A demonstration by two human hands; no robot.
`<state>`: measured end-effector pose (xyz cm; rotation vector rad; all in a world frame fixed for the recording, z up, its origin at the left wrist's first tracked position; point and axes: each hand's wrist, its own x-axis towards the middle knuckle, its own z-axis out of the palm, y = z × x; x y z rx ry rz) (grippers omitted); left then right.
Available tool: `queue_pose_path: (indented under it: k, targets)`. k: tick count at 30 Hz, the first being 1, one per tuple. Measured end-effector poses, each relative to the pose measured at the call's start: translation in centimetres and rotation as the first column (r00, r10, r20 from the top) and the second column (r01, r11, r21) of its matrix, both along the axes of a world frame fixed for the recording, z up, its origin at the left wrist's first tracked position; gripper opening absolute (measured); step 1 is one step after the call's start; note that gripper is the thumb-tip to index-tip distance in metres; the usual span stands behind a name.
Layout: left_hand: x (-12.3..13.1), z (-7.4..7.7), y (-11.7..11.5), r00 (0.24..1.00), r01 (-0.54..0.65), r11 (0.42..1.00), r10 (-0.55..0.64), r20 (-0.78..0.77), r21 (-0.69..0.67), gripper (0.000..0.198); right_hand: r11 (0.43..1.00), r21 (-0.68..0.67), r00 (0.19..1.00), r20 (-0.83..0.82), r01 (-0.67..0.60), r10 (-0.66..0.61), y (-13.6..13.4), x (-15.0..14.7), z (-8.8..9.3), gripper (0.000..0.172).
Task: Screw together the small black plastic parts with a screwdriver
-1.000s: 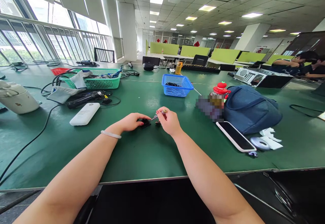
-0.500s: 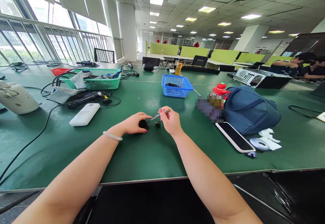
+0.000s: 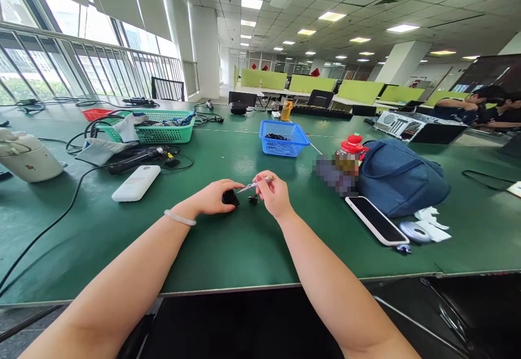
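My left hand [image 3: 214, 197] is closed around a small black part [image 3: 230, 198] on the green table, thumb in front and fingers behind. In my right hand [image 3: 274, 193] is a slim silver pointed tool [image 3: 248, 187] with a brownish back end; its exact kind is too small to tell. The tool's tip reaches the upper edge of the black part, by the left fingertips. Whether it touches I cannot tell. A tiny dark piece with shiny bits [image 3: 253, 199] lies between the hands, just below the tool.
Ahead stands a blue basket [image 3: 284, 147] with small black parts inside. Left are a green basket [image 3: 163, 134], cables and a white power bank [image 3: 136, 184]. To the right lie a phone [image 3: 376, 220], a navy bag [image 3: 402, 177] and a red-lidded bottle [image 3: 353, 145]. People sit at far right.
The tool in my right hand has shifted slightly left and down, its tip now over the black part's upper edge. My left hand has barely moved.
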<state>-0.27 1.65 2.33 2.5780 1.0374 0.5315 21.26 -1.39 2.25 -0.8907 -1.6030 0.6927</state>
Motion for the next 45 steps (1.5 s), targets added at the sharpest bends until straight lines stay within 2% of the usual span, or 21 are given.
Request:
queue_pose_path:
  k: [5, 10, 12, 14, 17, 21, 25, 28, 30, 33, 36, 41, 43, 45]
  targets:
    - [0.1, -0.5, 0.1, 1.0, -0.028, 0.999, 0.028, 0.008, -0.033, 0.065, 0.998, 0.054, 0.975, 0.219, 0.014, -0.026, 0.0, -0.3, -0.2, 0.031]
    - [0.2, -0.1, -0.2, 0.998, -0.031, 1.0, 0.031, 0.059, 0.0, 0.061, 0.998, 0.051, 0.947, 0.321, -0.026, 0.008, -0.2, -0.5, -0.2, 0.028]
    - [0.2, 0.2, -0.3, 0.995, -0.045, 0.999, 0.044, 0.087, 0.008, 0.058, 0.998, 0.07, 0.97, 0.24, 0.006, -0.023, -0.2, -0.4, -0.1, 0.03]
    - [0.1, 0.3, -0.2, 0.989, -0.073, 0.997, 0.07, 0.131, 0.018, 0.055, 0.995, 0.078, 0.994, 0.079, 0.065, -0.072, -0.1, -0.1, -0.1, 0.032]
    - [-0.2, 0.2, 0.2, 0.969, -0.174, 0.984, 0.166, 0.182, 0.026, 0.048, 0.986, 0.071, 0.981, -0.139, 0.148, -0.138, 0.3, 0.5, -0.1, 0.036]
    - [-0.8, -0.6, 1.2, 0.937, -0.35, 0.935, 0.348, 0.042, 0.063, 0.043, 0.978, 0.044, 0.962, -0.194, 0.202, -0.19, 1.0, 1.0, -0.3, 0.036]
    - [-1.2, -0.9, 1.6, 0.893, -0.421, 0.905, 0.424, -0.152, 0.052, 0.049, 0.947, 0.058, 0.948, -0.071, 0.315, -0.311, 1.0, 1.2, -0.3, 0.037]
    - [-1.1, -0.5, 1.4, 0.843, -0.49, 0.871, 0.483, -0.235, 0.033, 0.054, 0.893, 0.099, 0.895, 0.044, 0.438, -0.444, 0.7, 1.3, 0.1, 0.04]
    - [-1.0, -0.2, 1.3, 0.831, -0.519, 0.854, 0.496, -0.252, -0.028, 0.053, 0.853, 0.127, 0.848, 0.108, 0.506, -0.519, 0.5, 1.5, 0.5, 0.04]
    - [-0.8, -0.3, 1.2, 0.882, -0.449, 0.89, 0.427, -0.199, -0.08, 0.053, 0.816, 0.155, 0.79, 0.206, 0.557, -0.578, 0.4, 1.6, 0.8, 0.04]
    - [-0.6, -0.9, 1.1, 0.96, -0.271, 0.963, 0.27, -0.074, -0.006, 0.054, 0.838, 0.16, 0.786, 0.292, 0.522, -0.545, 0.5, 1.3, 0.7, 0.04]
    - [0.5, -1.8, 0.6, 0.999, -0.042, 0.999, 0.042, 0.001, -0.001, 0.072, 0.955, 0.1, 0.92, 0.259, 0.278, -0.295, 0.4, 0.1, -0.1, 0.04]
    - [1.0, -1.9, 0.6, 1.0, -0.012, 1.0, 0.012, -0.015, 0.0, 0.069, 0.982, 0.06, 0.956, 0.224, 0.18, -0.189, 0.3, -0.3, -0.3, 0.04]
    - [1.3, -2.0, 0.6, 0.999, -0.004, 1.0, 0.004, -0.033, 0.009, 0.055, 0.991, 0.036, 0.972, 0.196, 0.127, -0.132, 0.2, -0.5, -0.3, 0.041]
